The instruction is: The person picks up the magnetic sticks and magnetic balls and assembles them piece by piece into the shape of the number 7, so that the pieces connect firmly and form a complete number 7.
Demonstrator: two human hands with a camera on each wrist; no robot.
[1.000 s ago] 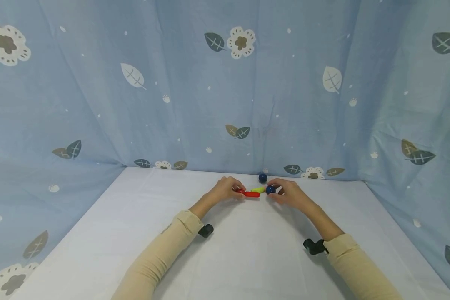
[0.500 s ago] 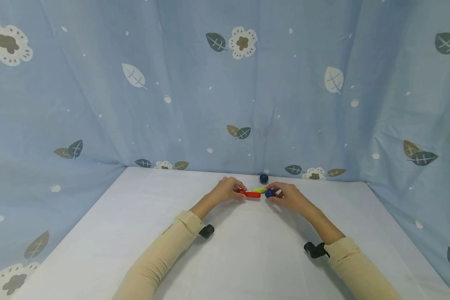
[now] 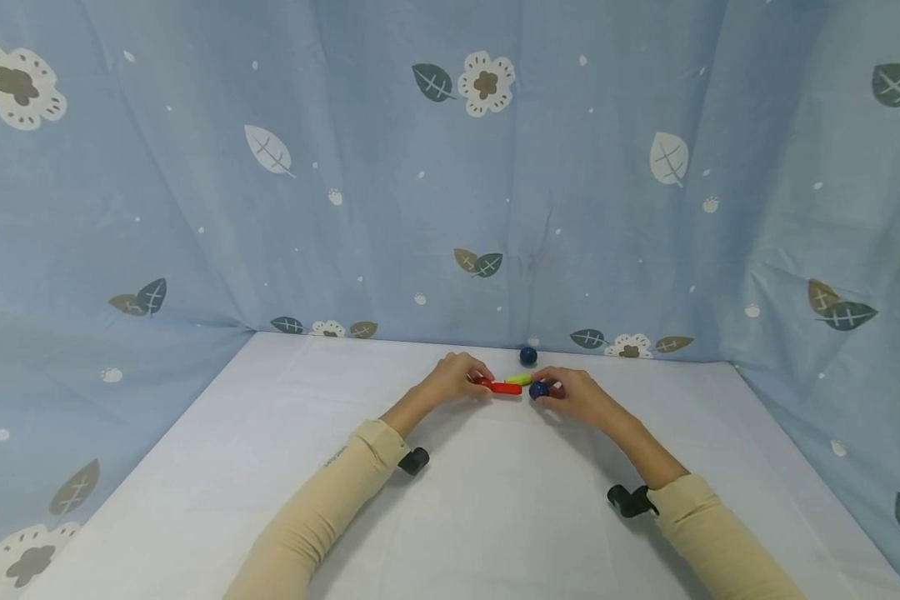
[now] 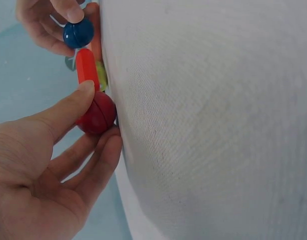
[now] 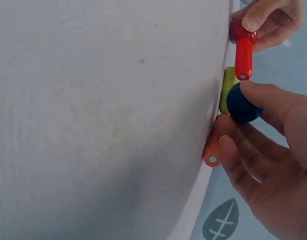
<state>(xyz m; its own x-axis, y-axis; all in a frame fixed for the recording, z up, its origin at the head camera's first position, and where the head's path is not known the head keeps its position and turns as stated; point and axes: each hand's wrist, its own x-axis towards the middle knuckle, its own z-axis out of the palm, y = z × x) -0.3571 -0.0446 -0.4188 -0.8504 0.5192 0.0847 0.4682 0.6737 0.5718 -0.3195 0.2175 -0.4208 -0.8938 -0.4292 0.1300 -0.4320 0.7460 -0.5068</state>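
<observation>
In the head view my left hand pinches a red ball between thumb and fingers. A short red rod sticks out of that ball toward the right; its free end shows a small silvery disc in the right wrist view. My right hand pinches a dark blue ball just off that end, with a narrow gap between. Behind them lies a yellow-green rod. An orange rod rests by my right fingers, hidden from the head view by the hand.
A second dark blue ball sits farther back, near the table's rear edge. The white-covered table meets a blue patterned curtain behind. Black wrist cameras hang below both cuffs.
My right hand has brought the blue ball slightly toward me, from beside the yellow-green rod into line with the red rod's end. The left hand and red pieces stay nearly still.
</observation>
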